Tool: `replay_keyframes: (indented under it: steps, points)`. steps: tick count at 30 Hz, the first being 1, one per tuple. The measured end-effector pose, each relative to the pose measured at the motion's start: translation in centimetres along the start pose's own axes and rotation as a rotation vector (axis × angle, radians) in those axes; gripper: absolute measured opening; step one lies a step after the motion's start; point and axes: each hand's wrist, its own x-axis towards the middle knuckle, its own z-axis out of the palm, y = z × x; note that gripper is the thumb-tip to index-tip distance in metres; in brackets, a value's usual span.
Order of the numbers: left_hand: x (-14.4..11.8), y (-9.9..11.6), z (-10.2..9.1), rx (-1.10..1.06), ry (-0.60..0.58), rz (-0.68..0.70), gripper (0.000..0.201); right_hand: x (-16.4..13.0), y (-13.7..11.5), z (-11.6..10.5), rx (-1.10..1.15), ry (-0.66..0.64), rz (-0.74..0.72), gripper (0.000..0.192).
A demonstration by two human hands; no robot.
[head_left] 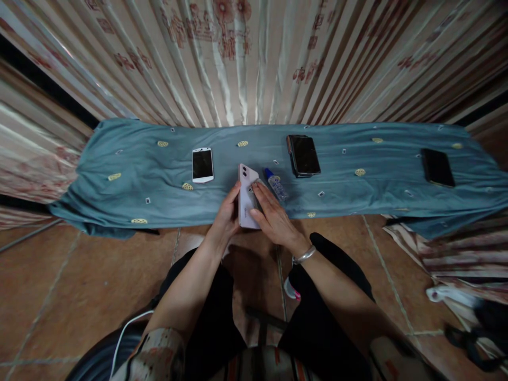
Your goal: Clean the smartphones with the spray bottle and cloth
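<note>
A pale lilac smartphone [245, 203] stands tilted near the front edge of the cloth-covered table, its back with two camera lenses facing me. My left hand [227, 214] grips the phone along its left edge. My right hand [273, 217] presses against the phone's back, fingers close together and thumb bent in. A small greyish patch shows between the right fingers and the phone; I cannot make out what it is. Just beyond the right fingers lies a clear bottle with a blue cap [275, 184].
A white phone [202, 165] lies on the blue-green tablecloth [159, 169] to the left. Right of the bottle is a stack of dark phones [304, 155], and another dark phone [437, 167] lies far right. A patterned curtain [246, 69] hangs behind the table.
</note>
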Motion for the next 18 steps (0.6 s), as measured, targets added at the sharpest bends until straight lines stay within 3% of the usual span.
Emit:
replay_keyframes:
  steps: [18]
  points:
    - [-0.7,-1.0,-0.2,0.088,-0.080,-0.085,0.025,1.7,1.1,-0.9,0.000,0.062,0.119,0.072]
